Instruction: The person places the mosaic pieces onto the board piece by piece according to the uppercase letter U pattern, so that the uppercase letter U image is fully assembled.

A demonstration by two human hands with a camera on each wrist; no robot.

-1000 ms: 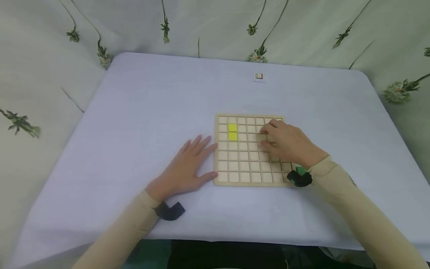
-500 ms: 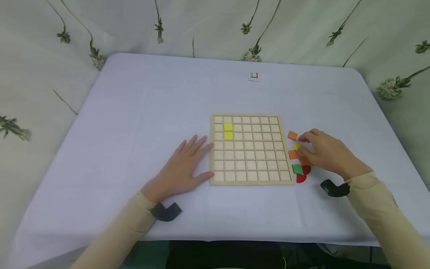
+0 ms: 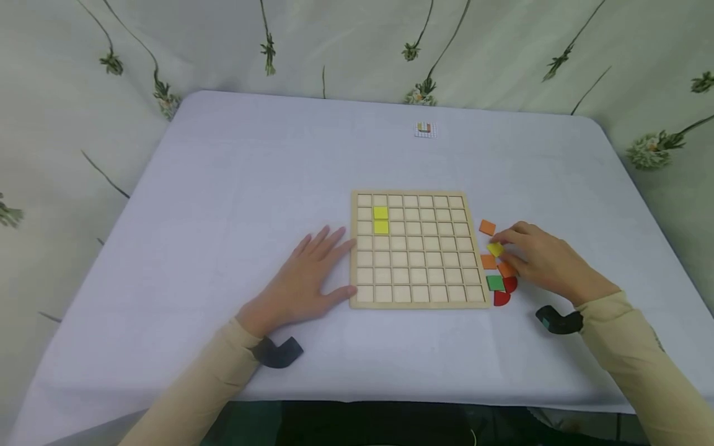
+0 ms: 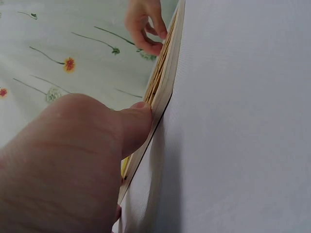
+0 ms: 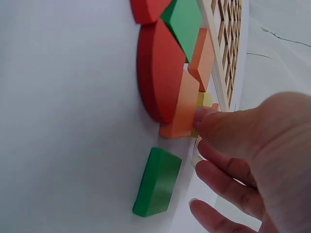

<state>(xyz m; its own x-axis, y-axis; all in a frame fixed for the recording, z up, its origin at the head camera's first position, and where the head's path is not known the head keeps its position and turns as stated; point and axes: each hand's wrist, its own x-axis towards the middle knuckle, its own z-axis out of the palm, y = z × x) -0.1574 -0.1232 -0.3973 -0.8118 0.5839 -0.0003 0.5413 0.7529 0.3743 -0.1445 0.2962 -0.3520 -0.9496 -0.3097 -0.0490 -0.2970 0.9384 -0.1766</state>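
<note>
We face a white-clothed table before a pale, flower-printed curtain. Just right of the wooden grid board, the right hand pinches a bright yellow tile (partly hidden, beside orange, green and red pieces), while the left hand lies, fingers spread, against the board's left edge.
</note>
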